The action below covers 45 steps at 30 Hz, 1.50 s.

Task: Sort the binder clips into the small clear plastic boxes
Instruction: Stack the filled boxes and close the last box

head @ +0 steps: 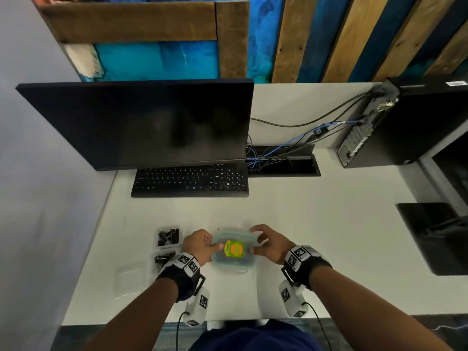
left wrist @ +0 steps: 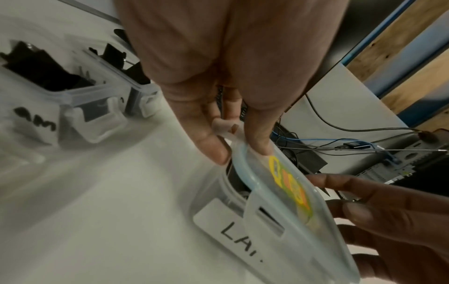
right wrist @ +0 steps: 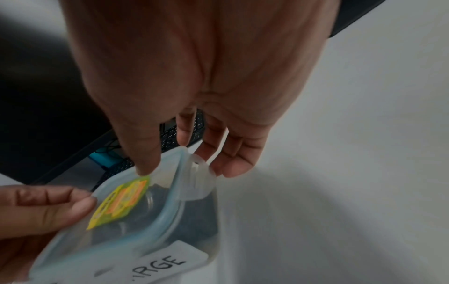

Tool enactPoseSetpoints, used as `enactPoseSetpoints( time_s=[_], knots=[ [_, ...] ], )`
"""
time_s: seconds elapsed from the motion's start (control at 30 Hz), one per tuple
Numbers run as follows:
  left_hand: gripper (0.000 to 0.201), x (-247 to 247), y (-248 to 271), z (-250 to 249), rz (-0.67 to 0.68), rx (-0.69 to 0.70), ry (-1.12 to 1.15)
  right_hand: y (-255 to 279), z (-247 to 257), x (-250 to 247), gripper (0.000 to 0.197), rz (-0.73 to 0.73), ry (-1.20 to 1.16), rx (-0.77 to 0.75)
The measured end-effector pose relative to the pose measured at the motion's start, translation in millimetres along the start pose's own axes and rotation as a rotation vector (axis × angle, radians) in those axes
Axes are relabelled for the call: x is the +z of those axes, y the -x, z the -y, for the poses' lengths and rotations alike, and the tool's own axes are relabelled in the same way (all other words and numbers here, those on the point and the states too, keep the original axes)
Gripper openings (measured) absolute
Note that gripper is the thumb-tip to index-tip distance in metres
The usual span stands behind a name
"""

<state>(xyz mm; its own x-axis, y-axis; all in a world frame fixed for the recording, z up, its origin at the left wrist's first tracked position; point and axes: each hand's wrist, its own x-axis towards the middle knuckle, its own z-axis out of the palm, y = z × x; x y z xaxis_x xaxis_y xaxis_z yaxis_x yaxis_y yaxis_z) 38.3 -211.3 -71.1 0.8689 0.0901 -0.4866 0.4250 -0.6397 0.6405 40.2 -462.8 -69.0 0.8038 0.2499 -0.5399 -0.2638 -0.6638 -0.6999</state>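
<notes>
A small clear box with a "LARGE" label stands on the white desk in front of me. Its blue-rimmed lid with a yellow sticker sits tilted over it. My left hand pinches the lid's left edge between thumb and finger. My right hand has its thumb on the lid and its fingers at the right latch flap. Dark clips show dimly through the box wall. Two open boxes at the left hold black binder clips.
A loose clear lid lies at the front left. Behind stand a keyboard and a monitor. Cables and a computer tower are at the back right. A black mat lies at the right edge.
</notes>
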Motion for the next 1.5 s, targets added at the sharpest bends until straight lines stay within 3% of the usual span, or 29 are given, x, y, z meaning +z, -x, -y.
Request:
enactPoseSetpoints(
  time_s=[0.13, 0.3, 0.53, 0.6, 0.67, 0.73, 0.9, 1.1, 1.33, 1.43, 1.5],
  knots=[
    [0.029, 1.3, 2.0, -0.8, -0.015, 0.008, -0.170, -5.7, 4.8, 6.8, 0.059, -0.068, 0.106, -0.050],
    [0.032, -1.2, -2.7, -1.4, 0.066, -0.064, -0.062, -8.8, 9.1, 10.4, 0.056, -0.111, 0.164, -0.079],
    [0.023, -10.9, -8.5, -9.4, 0.213, -0.182, 0.162, -18.5, 20.7, 11.1, 0.048, -0.086, 0.115, 0.075],
    [0.031, -7.4, -7.4, -5.9, 0.181, -0.122, 0.179, -18.4, 26.4, 9.8, 0.050, -0.077, 0.124, 0.079],
    [0.045, -2.2, -4.3, -1.9, 0.105, 0.018, -0.007, -17.8, 26.1, 8.6, 0.062, -0.070, 0.168, 0.054],
    [0.052, 2.1, -1.6, -0.5, 0.081, 0.115, -0.164, -16.1, 23.3, 6.1, 0.062, -0.061, 0.176, 0.045],
    [0.046, 5.7, -3.5, -4.8, 0.200, 0.078, -0.088, -15.4, 10.3, -1.2, 0.063, -0.009, 0.193, 0.048],
    [0.043, 11.0, 1.6, -6.4, 0.150, -0.008, 0.084, -16.0, 6.2, -0.1, 0.063, 0.020, 0.228, 0.052],
    [0.036, 13.8, -0.4, -9.6, 0.065, -0.041, -0.056, -12.2, 12.3, -2.6, 0.070, 0.056, 0.312, -0.010],
    [0.046, 14.4, 2.4, -12.3, 0.035, 0.021, -0.118, -11.3, 23.3, -4.1, 0.080, 0.083, 0.442, -0.096],
    [0.054, 15.1, 4.4, -11.7, 0.015, 0.148, -0.243, -10.0, 27.1, -0.2, 0.083, 0.104, 0.515, -0.204]
  ],
)
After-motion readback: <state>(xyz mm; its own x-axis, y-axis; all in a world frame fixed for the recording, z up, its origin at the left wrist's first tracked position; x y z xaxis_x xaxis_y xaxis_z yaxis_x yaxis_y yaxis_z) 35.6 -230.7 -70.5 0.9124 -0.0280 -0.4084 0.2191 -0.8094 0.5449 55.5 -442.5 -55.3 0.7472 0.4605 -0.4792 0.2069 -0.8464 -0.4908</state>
